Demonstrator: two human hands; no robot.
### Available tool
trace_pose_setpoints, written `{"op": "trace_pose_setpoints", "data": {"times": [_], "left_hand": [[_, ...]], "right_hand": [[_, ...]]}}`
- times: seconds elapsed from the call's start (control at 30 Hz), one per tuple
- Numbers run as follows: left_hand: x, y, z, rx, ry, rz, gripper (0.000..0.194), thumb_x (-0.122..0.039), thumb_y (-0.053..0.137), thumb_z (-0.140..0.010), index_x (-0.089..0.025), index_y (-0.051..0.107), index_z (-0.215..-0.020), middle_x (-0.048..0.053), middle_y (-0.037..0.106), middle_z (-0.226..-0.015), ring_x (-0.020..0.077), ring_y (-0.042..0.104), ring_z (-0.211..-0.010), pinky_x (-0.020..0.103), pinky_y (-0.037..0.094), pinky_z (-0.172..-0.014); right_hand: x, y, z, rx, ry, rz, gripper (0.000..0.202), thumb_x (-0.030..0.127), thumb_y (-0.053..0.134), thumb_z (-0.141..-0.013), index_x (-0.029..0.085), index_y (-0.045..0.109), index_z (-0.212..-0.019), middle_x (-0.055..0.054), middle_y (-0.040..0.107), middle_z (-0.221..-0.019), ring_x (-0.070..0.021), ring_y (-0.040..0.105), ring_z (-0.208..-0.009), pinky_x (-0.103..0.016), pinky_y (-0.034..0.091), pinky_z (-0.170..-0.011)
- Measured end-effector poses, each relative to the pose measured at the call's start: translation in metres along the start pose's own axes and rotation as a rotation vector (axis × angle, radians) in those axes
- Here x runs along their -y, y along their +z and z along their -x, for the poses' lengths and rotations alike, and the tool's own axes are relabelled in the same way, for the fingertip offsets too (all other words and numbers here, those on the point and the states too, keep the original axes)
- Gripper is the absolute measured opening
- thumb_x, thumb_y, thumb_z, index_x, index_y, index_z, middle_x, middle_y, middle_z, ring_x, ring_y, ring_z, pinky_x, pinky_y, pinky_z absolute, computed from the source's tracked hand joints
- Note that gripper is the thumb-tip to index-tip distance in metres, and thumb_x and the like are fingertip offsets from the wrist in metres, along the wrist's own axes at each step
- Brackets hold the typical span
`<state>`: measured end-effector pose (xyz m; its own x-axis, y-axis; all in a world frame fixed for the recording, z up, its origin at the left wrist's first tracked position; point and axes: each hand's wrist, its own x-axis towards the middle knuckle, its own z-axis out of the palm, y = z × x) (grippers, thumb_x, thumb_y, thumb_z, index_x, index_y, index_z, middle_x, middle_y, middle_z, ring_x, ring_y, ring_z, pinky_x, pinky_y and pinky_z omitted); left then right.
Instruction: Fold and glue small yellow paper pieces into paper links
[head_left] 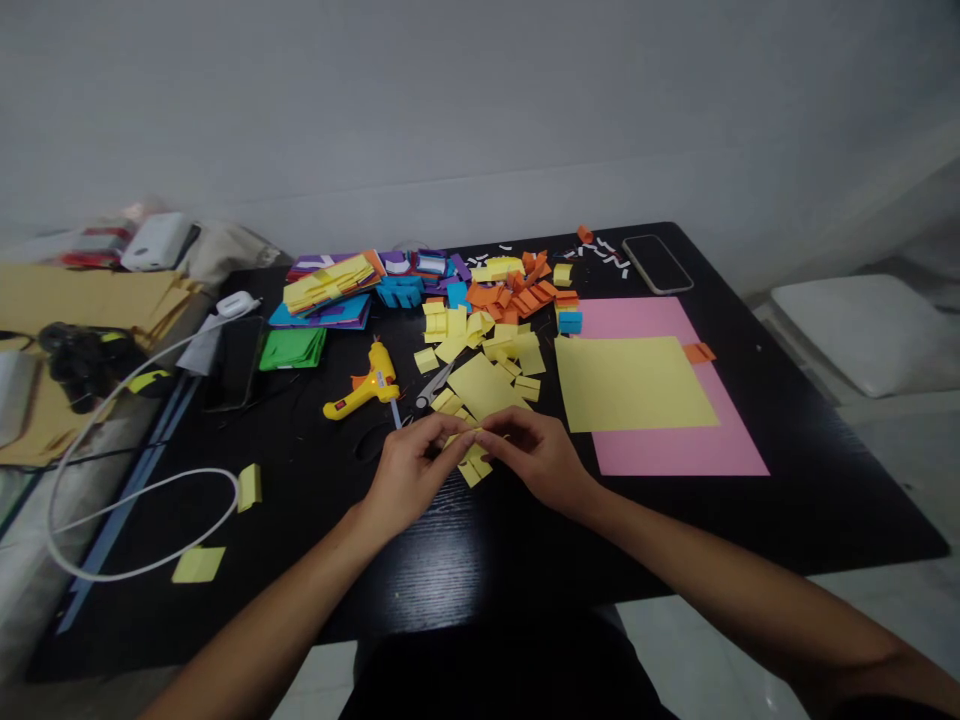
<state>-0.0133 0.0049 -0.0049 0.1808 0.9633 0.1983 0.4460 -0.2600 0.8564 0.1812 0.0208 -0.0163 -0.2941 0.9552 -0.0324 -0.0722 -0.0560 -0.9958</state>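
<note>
- Yellow paper piece, small and mostly hidden by my fingers, sits at the centre of the frame, just below the middle.
- My left hand and right hand meet there, thumbs and index fingers pinching it from both sides, the tips almost touching.
- Under and just beyond my fingertips lie folded yellow pieces, with a larger yellow rectangle tilted above them.
- Left of that rectangle, scissors lie partly covered; farther left is a yellow glue gun, its nozzle pointing up the frame.
- Above centre, orange folded pieces are heaped beside more yellow ones.
- Right of centre, a yellow sheet overlaps a pink sheet; one orange piece rests by the pink edge.
- Toward the upper left are green papers and a stack of yellow strips on blue paper.
- At the lower left, a white cable loops near two loose yellow pieces.
- One phone lies at the upper right of the black table.
</note>
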Motion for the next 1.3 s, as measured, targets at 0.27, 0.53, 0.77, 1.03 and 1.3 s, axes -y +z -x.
{"op": "trace_pose_setpoints", "data": {"times": [0.27,0.53,0.77,1.03,1.3], "left_hand": [[-0.0012,-0.0021,-0.0030,0.027,-0.105,0.167,0.018,-0.033,0.070,-0.093,-0.015,0.072,-0.090,0.001,0.071,-0.070,0.0128,0.070,-0.061,0.021,0.058,-0.060],[-0.0019,-0.0019,0.0014,0.079,-0.100,0.160,0.019,-0.035,0.068,-0.094,-0.017,0.075,-0.092,0.002,0.071,-0.077,0.0140,0.072,-0.066,0.023,0.064,-0.061],[-0.0045,-0.0066,-0.0015,0.109,0.032,-0.011,0.017,-0.027,0.060,-0.100,-0.017,0.073,-0.093,0.002,0.072,-0.080,0.0119,0.067,-0.069,0.021,0.055,-0.064],[-0.0049,-0.0043,-0.0015,0.131,0.133,-0.073,0.016,-0.025,0.060,-0.100,-0.017,0.067,-0.088,-0.002,0.061,-0.071,0.0101,0.056,-0.063,0.020,0.045,-0.060],[-0.0045,-0.0074,-0.0039,0.063,0.108,-0.038,0.015,-0.024,0.061,-0.099,-0.016,0.069,-0.089,-0.001,0.063,-0.072,0.0103,0.056,-0.063,0.021,0.045,-0.060]], "right_hand": [[0.0019,-0.0013,-0.0020,-0.066,0.014,-0.053,0.027,0.043,0.083,-0.081,0.020,0.070,-0.087,-0.001,0.070,-0.080,-0.0163,0.071,-0.072,-0.030,0.061,-0.070],[-0.0027,0.0001,-0.0005,0.000,0.017,0.003,0.021,0.041,0.079,-0.085,0.019,0.076,-0.087,-0.003,0.075,-0.083,-0.0175,0.072,-0.074,-0.031,0.061,-0.072],[0.0030,0.0007,0.0017,-0.023,-0.024,0.094,0.015,0.034,0.076,-0.086,0.019,0.076,-0.086,-0.003,0.076,-0.082,-0.0168,0.069,-0.076,-0.029,0.056,-0.071],[0.0033,-0.0023,0.0009,0.039,-0.045,0.177,0.015,0.032,0.070,-0.087,0.018,0.072,-0.083,-0.002,0.070,-0.077,-0.0139,0.062,-0.067,-0.026,0.049,-0.063],[0.0011,-0.0057,-0.0047,-0.020,-0.052,0.113,0.015,0.033,0.073,-0.084,0.018,0.071,-0.083,-0.002,0.071,-0.078,-0.0154,0.065,-0.072,-0.028,0.055,-0.067]]}}
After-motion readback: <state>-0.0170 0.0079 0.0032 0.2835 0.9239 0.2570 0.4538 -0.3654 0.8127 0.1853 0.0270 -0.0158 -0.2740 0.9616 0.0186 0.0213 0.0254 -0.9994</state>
